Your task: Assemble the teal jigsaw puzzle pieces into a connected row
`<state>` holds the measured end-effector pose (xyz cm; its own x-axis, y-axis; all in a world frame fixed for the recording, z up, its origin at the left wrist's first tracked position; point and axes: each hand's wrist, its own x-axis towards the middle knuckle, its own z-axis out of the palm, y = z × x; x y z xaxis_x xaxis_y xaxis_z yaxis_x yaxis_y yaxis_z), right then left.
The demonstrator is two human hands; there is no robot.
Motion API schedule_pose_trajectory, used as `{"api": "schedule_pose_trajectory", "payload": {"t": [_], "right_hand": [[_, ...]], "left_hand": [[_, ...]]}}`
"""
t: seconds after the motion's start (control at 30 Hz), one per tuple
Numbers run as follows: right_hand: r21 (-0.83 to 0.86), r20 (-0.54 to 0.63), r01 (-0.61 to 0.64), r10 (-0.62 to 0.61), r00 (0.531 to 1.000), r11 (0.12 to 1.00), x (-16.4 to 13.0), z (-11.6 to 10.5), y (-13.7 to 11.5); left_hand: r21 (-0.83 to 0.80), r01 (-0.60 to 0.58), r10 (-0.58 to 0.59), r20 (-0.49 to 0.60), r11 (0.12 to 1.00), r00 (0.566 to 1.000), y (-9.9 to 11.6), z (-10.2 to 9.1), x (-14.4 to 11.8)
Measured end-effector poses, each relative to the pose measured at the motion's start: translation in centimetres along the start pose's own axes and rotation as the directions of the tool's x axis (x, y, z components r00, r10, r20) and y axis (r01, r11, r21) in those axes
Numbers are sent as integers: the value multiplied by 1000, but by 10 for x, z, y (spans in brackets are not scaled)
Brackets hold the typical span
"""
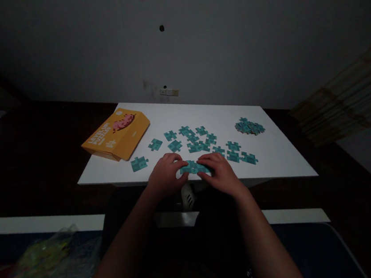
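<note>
On a small white table (274,155) lie several teal puzzle pieces (202,139), face down. My left hand (166,177) and my right hand (221,173) rest at the table's near edge, fingertips pressing on a small joined cluster of teal pieces (193,168) between them. A single loose piece (139,163) lies to the left of my left hand. A heap of pieces (249,127) sits at the far right of the table. An orange puzzle box (117,134) lies at the far left corner, hanging slightly over the edge.
The room is dim. A dark floor surrounds the table, with a grey wall and a socket (169,91) behind. A clear plastic bag (42,267) lies at my lower left. A shoe (188,196) shows under the table edge.
</note>
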<state>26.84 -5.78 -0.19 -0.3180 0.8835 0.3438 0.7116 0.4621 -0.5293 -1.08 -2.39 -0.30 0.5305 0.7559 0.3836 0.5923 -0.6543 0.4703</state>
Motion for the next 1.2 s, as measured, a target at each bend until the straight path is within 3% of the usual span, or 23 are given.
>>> {"api": "schedule_pose_trajectory", "payload": {"t": [0.53, 0.83, 0.93, 1.07, 1.13, 1.2], "right_hand": [[2, -20, 23, -23, 1000, 1000, 1, -1, -3], [42, -22, 3, -2, 1000, 999, 4, -2, -4], [97, -189, 22, -3, 982, 995, 0, 0, -4], [48, -543, -106, 115, 832, 993, -28, 4, -2], [-7, -559, -177, 143, 817, 984, -50, 9, 0], [-76, -490, -213, 150, 859, 974, -69, 13, 1]], "left_hand": [[22, -33, 33, 5, 999, 999, -1, 2, 0], [46, 15, -17, 50, 999, 999, 5, -2, 4], [52, 46, -49, 62, 998, 997, 7, -4, 5], [57, 61, -65, 55, 996, 996, 7, -4, 5], [67, 53, -57, 55, 996, 997, 7, -4, 5], [81, 41, -45, 54, 996, 998, 8, -3, 6]]}}
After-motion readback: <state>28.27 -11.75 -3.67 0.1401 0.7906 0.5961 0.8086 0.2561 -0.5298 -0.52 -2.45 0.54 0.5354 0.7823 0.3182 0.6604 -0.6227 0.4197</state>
